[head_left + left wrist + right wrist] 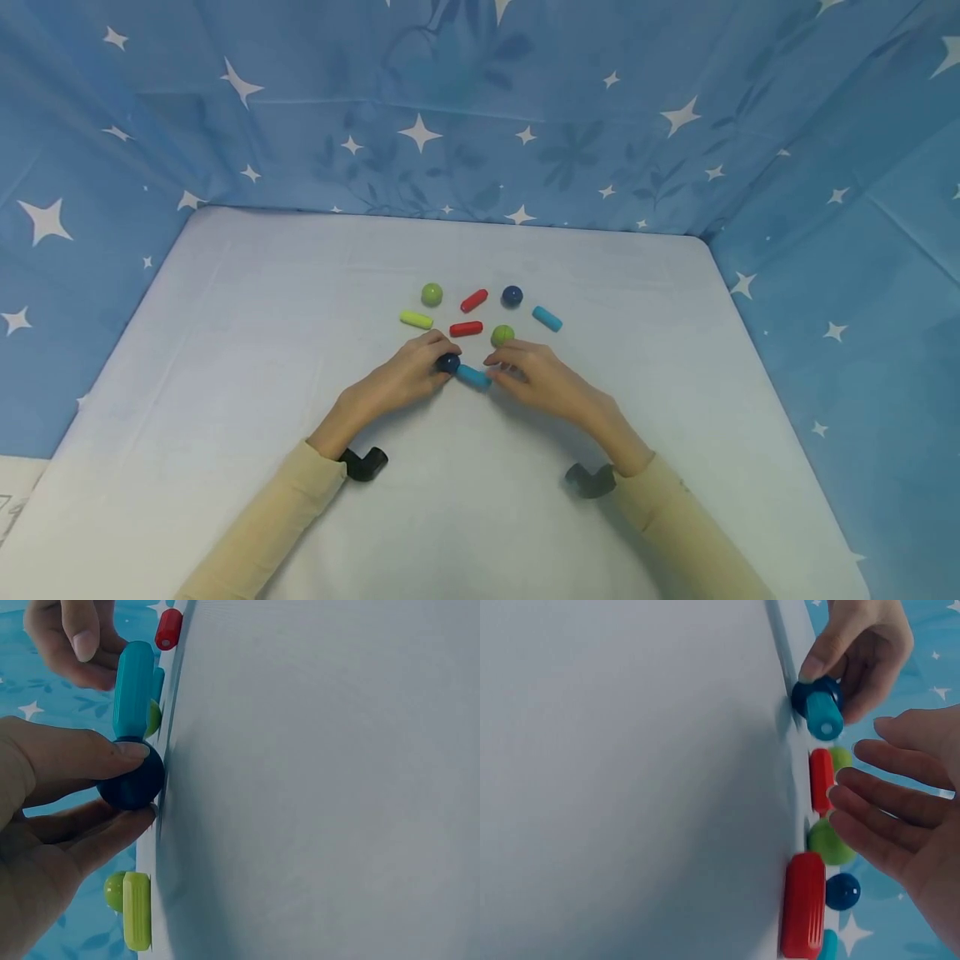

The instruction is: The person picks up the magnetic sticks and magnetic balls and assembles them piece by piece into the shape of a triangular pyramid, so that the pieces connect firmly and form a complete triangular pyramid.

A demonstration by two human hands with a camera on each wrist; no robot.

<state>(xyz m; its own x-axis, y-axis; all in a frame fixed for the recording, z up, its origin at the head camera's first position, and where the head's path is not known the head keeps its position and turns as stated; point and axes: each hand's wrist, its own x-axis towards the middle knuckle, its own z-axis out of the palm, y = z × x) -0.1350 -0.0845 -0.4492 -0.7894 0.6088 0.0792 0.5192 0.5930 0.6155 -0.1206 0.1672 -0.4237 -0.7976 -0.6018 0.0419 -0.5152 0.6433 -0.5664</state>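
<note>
My left hand [408,367] pinches a dark blue ball [133,780] between thumb and fingers. Out of that ball's side, end-on, runs a light blue ridged rod [133,690], pointing toward my right hand [536,375]. The right hand's fingers are relaxed and spread beside the rod's far end, with nothing gripped, as the right wrist view shows. Just beyond the right fingertips in the head view lies a green ball [502,335]. A red rod [467,328] lies a little past the left hand's ball.
Farther back on the white table [300,275] are a yellow-green rod [416,319], another green ball [432,294], a second red rod [474,300], a second dark blue ball [512,296] and a second light blue rod [547,318]. Blue star-patterned curtains [465,100] border the table.
</note>
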